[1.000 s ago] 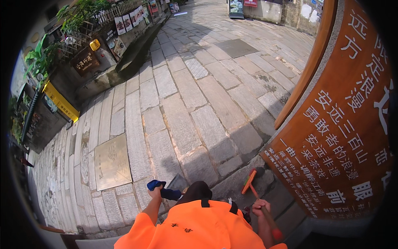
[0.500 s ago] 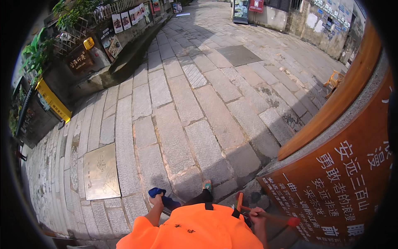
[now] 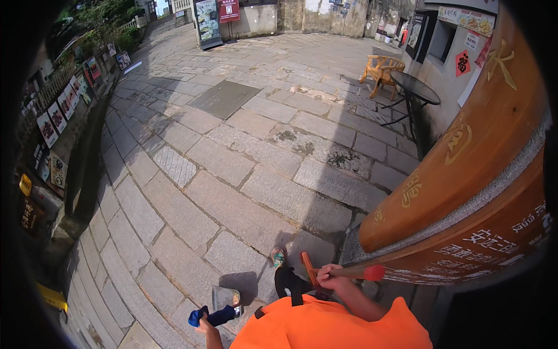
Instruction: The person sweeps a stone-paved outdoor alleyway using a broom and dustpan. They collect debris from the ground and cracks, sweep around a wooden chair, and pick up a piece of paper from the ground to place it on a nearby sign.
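My left hand point(image 3: 203, 324) is closed around the blue upper end of a long-handled dustpan point(image 3: 221, 316). Its pale, boxy pan is low beside my legs, with some light-coloured bits in it that are too small to name. In my right hand point(image 3: 330, 278) is a broom point(image 3: 354, 272), gripped by its wooden handle. The handle's red end points right, and its narrow orange-red head is down near my foot. My green patterned shoe point(image 3: 278, 256) is on the paving just left of the broom head.
Stone paving point(image 3: 244, 168) stretches ahead, with a grey cover plate point(image 3: 225, 99) set in it. Close on my right stands a curved wooden sign point(image 3: 430, 168). Beyond it are a round black table point(image 3: 415, 87) and a wooden chair point(image 3: 381, 72). A low wall with pictures borders the left.
My view has turned right, bringing the chair and table into sight. The dustpan's pan now shows at lower left. My right hand, still holding the broom, appears higher and farther forward.
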A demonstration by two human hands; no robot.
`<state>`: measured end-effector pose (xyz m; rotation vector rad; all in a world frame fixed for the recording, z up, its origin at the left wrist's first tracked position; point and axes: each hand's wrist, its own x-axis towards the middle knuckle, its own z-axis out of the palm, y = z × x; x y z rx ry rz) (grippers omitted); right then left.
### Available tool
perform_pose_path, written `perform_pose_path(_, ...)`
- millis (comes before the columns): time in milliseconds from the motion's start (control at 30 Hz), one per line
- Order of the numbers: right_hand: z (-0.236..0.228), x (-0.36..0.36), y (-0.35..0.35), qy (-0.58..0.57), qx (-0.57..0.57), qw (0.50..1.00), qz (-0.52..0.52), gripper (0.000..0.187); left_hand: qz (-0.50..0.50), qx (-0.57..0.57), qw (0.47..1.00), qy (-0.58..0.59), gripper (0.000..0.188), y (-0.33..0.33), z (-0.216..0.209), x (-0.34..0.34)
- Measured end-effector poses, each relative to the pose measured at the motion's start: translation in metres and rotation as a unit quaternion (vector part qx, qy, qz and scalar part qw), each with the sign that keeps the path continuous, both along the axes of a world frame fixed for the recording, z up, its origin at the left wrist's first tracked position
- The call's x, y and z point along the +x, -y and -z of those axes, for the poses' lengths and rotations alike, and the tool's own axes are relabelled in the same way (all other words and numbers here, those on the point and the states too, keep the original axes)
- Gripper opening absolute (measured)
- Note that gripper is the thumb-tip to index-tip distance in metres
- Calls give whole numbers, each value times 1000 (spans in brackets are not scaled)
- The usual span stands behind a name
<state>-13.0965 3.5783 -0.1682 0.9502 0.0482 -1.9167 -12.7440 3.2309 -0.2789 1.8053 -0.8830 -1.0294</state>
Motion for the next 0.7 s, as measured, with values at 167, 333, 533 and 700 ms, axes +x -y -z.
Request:
perform_pose_path(167,39,-122,123,-20,-57,996,-65,9,67,-89,993,-39,26,96,8,-64)
perform_pose_path(333,18,-213,238,-89,-63,991,-82,11,33,-66,997,-12,26,170,-29,-149)
perform_pose_path(533,9,-312,341,-96,-50,991,-79,16,38,-38,999,-5,26,268,-34,-257)
perform_pose_path(700,22,-372,443,-85,45,994,-46,17,39,-31,999,-12,26,371,-20,-340)
